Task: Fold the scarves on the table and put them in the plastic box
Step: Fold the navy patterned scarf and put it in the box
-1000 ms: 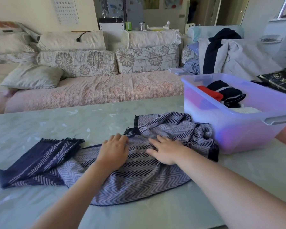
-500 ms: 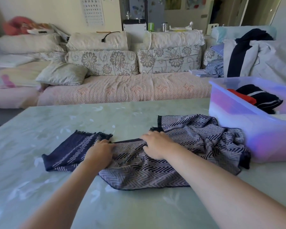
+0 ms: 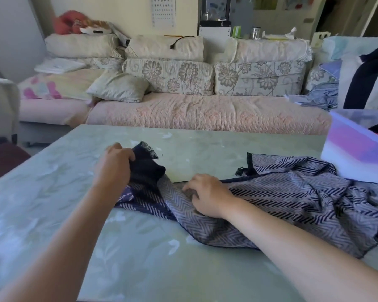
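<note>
A long sofa (image 3: 205,112) with floral back cushions and a pink quilted seat cover runs along the far side of the room, with a loose pale pillow (image 3: 118,88) lying on its seat towards the left. In front of it, the pale green tabletop (image 3: 52,214) with a faint leaf pattern fills the lower part of the view. At the right edge stands the translucent plastic box (image 3: 356,153), only partly in view, with dark and red cloth just showing inside it. A navy and grey herringbone scarf (image 3: 292,199) lies rumpled across the tabletop, its right side reaching up against the foot of the box and its left end drawn towards the middle. The right hand (image 3: 207,196) lies palm down on the scarf near its far edge, fingers curled and pressing into the cloth; whether it pinches a fold cannot be told. The left hand (image 3: 116,164) is closed around the scarf's dark fringed end (image 3: 147,158) and holds it raised off the tabletop, so the fringe stands up just beyond the knuckles.
</note>
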A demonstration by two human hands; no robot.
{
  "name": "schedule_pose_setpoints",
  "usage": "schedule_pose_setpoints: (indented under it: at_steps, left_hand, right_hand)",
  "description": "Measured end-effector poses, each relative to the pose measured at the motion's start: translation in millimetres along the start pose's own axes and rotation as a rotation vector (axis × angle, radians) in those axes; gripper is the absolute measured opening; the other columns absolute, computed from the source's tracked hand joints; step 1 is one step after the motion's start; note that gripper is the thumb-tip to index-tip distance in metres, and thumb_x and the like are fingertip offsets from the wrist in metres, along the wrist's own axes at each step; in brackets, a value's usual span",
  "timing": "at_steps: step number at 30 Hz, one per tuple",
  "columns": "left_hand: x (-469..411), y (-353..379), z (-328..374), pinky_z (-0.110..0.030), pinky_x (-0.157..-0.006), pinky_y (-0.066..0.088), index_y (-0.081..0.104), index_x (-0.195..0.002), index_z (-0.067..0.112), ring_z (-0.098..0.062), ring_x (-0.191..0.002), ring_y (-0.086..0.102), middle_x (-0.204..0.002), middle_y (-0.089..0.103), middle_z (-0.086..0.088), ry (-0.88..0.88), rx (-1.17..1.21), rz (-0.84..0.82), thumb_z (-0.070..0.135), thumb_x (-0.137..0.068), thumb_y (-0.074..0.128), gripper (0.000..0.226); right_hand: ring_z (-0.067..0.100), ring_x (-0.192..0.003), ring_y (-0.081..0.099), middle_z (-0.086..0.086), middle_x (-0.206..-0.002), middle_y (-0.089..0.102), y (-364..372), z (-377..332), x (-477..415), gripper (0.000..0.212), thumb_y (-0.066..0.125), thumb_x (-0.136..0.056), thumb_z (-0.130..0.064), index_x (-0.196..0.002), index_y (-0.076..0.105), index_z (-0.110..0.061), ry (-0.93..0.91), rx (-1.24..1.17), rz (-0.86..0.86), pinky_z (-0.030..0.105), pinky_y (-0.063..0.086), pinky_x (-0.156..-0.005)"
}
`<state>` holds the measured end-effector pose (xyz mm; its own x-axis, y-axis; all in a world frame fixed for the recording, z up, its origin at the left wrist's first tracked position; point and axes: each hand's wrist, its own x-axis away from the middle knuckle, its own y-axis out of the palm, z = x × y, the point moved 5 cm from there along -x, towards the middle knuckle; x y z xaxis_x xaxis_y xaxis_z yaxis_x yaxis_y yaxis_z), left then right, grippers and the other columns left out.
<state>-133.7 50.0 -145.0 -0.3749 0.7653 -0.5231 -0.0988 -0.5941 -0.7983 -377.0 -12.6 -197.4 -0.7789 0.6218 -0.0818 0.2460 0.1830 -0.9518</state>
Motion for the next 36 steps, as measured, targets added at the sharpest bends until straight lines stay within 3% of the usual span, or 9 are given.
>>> schedule_pose_setpoints:
  at_steps: [4,7,10,13,18,22,26,32,36]
  left_hand:
    - [22.0,-12.8,-47.0,-0.043,-0.087,0.046,0.062,-0.113,0.009,-0.037,-0.108,0.047,-0.115,0.05,-0.018,-0.312,-0.403,-0.229,0.0,-0.084,0.053,0.032]
    - [32.4,-5.8,-39.2,-0.043,-0.093,0.041,0.059,-0.123,0.011,-0.036,-0.114,0.046,-0.126,0.051,-0.015,-0.186,-0.298,-0.153,-0.003,-0.079,0.054,0.047]
    - [46.4,16.3,-3.9,-0.04,-0.102,0.043,0.058,-0.131,0.023,-0.026,-0.123,0.049,-0.134,0.054,-0.002,0.146,0.083,-0.336,-0.013,-0.071,0.048,0.071]
    - [67.4,37.7,20.7,-0.042,-0.104,0.04,0.049,-0.138,0.033,-0.02,-0.126,0.047,-0.137,0.052,0.006,0.363,0.036,-0.527,0.005,-0.073,0.052,0.071]
    - [61.3,48.5,3.2,-0.042,-0.083,0.053,0.06,-0.125,0.027,-0.029,-0.104,0.061,-0.118,0.06,-0.003,0.247,0.043,-0.504,-0.003,-0.079,0.05,0.056]
    - [51.3,36.9,-10.3,-0.04,-0.076,0.056,0.071,-0.102,0.026,-0.03,-0.098,0.066,-0.107,0.069,-0.005,0.18,0.03,-0.399,-0.007,-0.077,0.045,0.049]
    - [40.9,-9.7,-8.8,-0.031,-0.073,0.051,0.072,-0.085,0.026,-0.023,-0.09,0.06,-0.093,0.062,0.004,0.046,0.203,-0.301,-0.006,-0.079,0.041,0.045]
    - [88.5,-42.2,-17.4,-0.028,-0.059,0.054,0.07,-0.098,0.017,-0.022,-0.063,0.069,-0.073,0.074,0.001,-0.209,0.054,-1.066,0.009,-0.088,0.049,0.024]
    - [85.9,-24.2,-3.5,-0.029,-0.075,0.055,0.07,-0.099,0.023,-0.015,-0.084,0.068,-0.095,0.072,0.005,0.009,0.008,-0.77,0.013,-0.092,0.045,0.027]
  right_hand:
    - [0.018,-0.106,0.055,-0.01,-0.104,0.053,5.1,-30.3,-4.8,0.032,0.06,-0.089,-0.046,-0.116,0.066,-0.031,0.031,-0.06,0.007,0.032,0.045,-0.087]
    - [0.021,-0.109,0.054,-0.004,-0.111,0.055,20.6,-39.3,-5.4,0.049,0.063,-0.075,-0.068,-0.11,0.065,-0.034,0.078,0.235,-0.075,0.035,0.042,-0.092]
    - [0.024,-0.111,0.056,-0.003,-0.113,0.06,20.8,-42.7,-9.8,0.03,0.065,-0.081,-0.055,-0.101,0.071,-0.033,0.131,0.215,-0.024,0.033,0.043,-0.091]
    - [0.02,-0.101,0.063,-0.007,-0.105,0.069,21.6,-37.1,-13.7,0.022,0.071,-0.082,-0.039,-0.101,0.076,-0.03,0.168,0.091,-0.073,0.027,0.046,-0.078]
    - [0.01,-0.066,0.06,0.001,-0.08,0.074,18.9,-15.9,-3.0,0.025,0.066,-0.09,-0.032,-0.08,0.073,-0.011,0.253,-0.156,-0.106,0.028,0.044,-0.066]
    - [0.02,-0.086,0.071,0.011,-0.105,0.071,12.0,-8.5,4.9,0.037,0.06,-0.091,-0.033,-0.078,0.062,0.002,0.234,-0.26,-0.018,0.028,0.046,-0.065]
    - [0.013,-0.074,0.055,0.024,-0.082,0.065,-14.6,-18.4,7.4,0.048,0.064,-0.074,-0.041,-0.08,0.064,0.007,0.242,-0.628,0.095,0.031,0.041,-0.076]
    - [0.026,-0.103,0.066,0.01,-0.119,0.072,0.6,-62.1,24.8,0.03,0.053,-0.096,-0.021,-0.112,0.072,-0.006,0.067,-0.825,-0.618,0.038,0.046,-0.087]
    - [0.015,-0.095,0.069,-0.012,-0.096,0.072,1.2,-64.7,6.3,0.025,0.052,-0.1,-0.022,-0.111,0.074,-0.026,0.163,-0.428,-0.252,0.018,0.049,-0.07]
